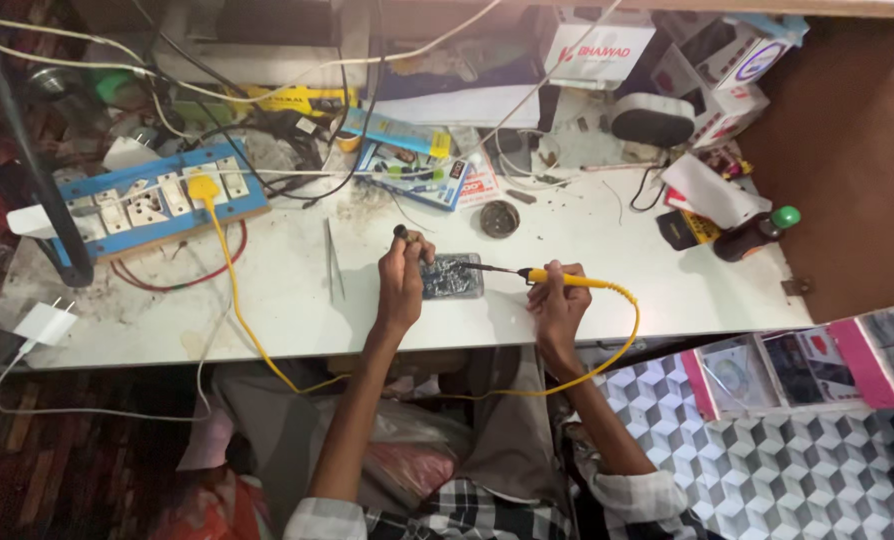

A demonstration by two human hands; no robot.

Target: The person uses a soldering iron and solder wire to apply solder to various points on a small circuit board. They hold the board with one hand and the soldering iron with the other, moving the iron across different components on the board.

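Right now your right hand (pixel 559 300) is closed in a pen grip around the yellow handle of one soldering iron (pixel 557 279). The iron's long axis runs nearly level, dark tip pointing toward your left hand and ending at the near edge of the circuit board (pixel 452 275). The board lies between your hands: just to the inner side of the right, pinned at its other edge by the left.

Your left hand (pixel 402 275) is curled, fingers resting on the board's edge; a small dark knob shows above the knuckles, and whether the fingers pinch it cannot be told. The left hand is the nearer one to the board, in contact with it. The right reaches it only through the tip.

Counts:
- One board, one iron.
- One yellow cord (pixel 607 350) looping from the iron's handle down past your right wrist and under the bench (pixel 267 300) edge. A second yellow lead (pixel 232 270) runs from the blue socket board (pixel 147 205), far out beyond your left hand.
- One small round tin (pixel 499 217) just beyond the board.
- One pair of tweezers (pixel 333 262), lying lengthwise beside your left hand on its outer side.
- One white charger plug (pixel 45 324) at the far left bench edge.
- One dark bottle with green cap (pixel 757 233) well out past your right hand.
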